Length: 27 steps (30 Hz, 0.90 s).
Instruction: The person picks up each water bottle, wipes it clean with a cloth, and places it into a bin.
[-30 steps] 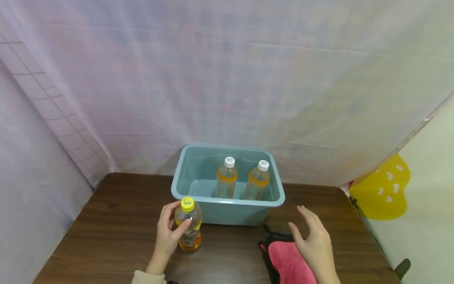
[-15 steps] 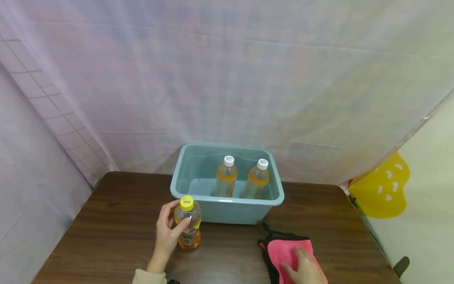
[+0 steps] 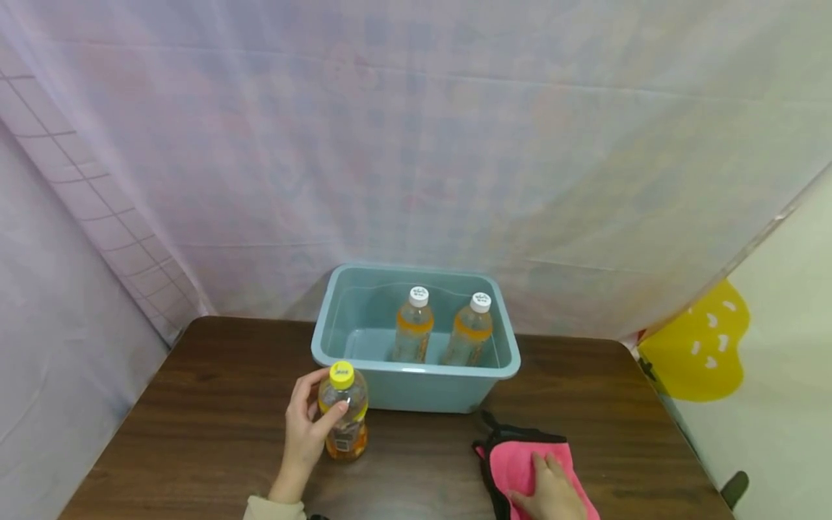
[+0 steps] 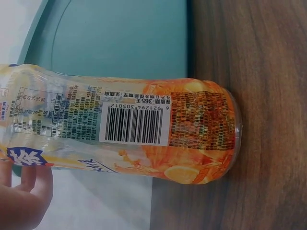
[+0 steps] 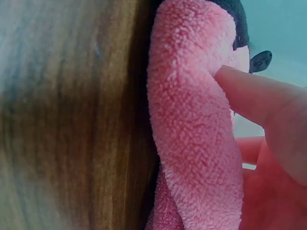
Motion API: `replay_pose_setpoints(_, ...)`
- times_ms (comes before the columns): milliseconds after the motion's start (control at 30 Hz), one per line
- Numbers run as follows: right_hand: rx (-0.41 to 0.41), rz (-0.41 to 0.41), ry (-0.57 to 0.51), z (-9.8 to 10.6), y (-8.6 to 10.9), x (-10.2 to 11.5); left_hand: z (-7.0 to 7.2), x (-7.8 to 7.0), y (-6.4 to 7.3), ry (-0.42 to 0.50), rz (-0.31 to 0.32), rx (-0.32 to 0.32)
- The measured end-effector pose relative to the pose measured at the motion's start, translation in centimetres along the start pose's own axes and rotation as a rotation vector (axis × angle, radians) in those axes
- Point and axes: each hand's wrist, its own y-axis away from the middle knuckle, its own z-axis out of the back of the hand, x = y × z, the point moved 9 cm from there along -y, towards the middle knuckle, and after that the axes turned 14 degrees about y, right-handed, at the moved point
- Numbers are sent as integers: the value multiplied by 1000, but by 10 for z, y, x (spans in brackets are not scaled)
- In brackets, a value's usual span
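My left hand (image 3: pixel 305 430) grips a clear plastic drink bottle (image 3: pixel 344 412) with a yellow cap, thumb across its near side. Upright, the bottle stands just before the blue-green tub (image 3: pixel 422 390); orange liquid shows low in it. In the left wrist view, the bottle's label (image 4: pixel 134 124) carries a barcode and orange-fruit pictures. At the right, my right hand (image 3: pixel 552 491) pinches a folded pink cloth (image 3: pixel 513 462) with black edging. Up close in the right wrist view, the thumb (image 5: pixel 254 91) sinks into the fluffy pink cloth, and the other fingers lie partly hidden behind it.
Two white-capped bottles, one left (image 3: pixel 414 336) and one right (image 3: pixel 469 339), stand inside the tub. The dark wooden table (image 3: pixel 214 419) ends at a pale curtain (image 3: pixel 416 180) behind. A yellow patch (image 3: pixel 702 354) hangs on the right-hand cover.
My right hand has come down from above the pink cloth onto it, moving toward me, and its fingers now press in. My left hand keeps hold of the bottle in the same place.
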Motion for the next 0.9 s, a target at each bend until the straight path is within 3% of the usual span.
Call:
replay_pose_setpoints(367,-24,18,-5,-2,0,1,1,1,0,-11,27,1)
replay_pose_setpoints(633,-71,13,25,3,3,4,1,1,-1,-7,14,-1)
replay_pose_setpoints(900,-98,-49,36,8,6,4,1,2,-2,-17,21,6)
